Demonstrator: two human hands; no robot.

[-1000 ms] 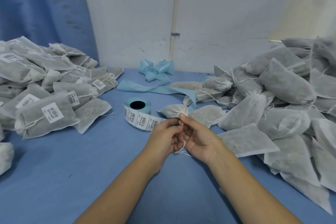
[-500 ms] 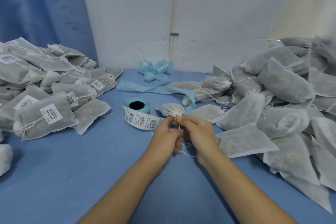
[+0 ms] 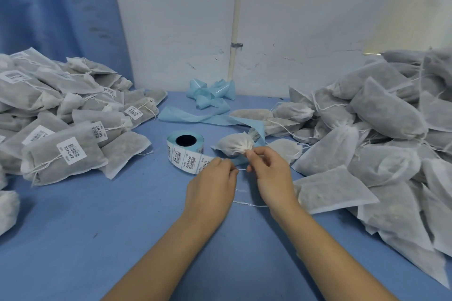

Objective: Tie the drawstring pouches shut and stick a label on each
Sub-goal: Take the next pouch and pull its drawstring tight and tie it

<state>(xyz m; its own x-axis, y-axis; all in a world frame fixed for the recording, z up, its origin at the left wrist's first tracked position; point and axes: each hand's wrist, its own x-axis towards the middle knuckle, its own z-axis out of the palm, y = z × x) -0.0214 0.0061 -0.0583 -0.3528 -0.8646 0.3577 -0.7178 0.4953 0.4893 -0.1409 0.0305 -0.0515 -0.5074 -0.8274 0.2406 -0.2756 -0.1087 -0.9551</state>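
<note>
We're looking at a small hand-packing station here, a workroom corner rather than a home. A blue-covered table [image 3: 73,239] is carrying stock in bulk. A heap of barcoded pouches [image 3: 61,154] is lying on the left, and a bigger heap of unlabelled pouches [image 3: 381,115] is sloping down on the right. Between them a label roll [image 3: 185,148] is sitting with its barcode stickers trailing off, and peeled blue backing strip [image 3: 210,94] is lying curled at the back. A scuffed, cracked white wall [image 3: 293,19], a bare pipe [image 3: 235,19] and a blue curtain [image 3: 53,7] are closing the corner in.
</note>
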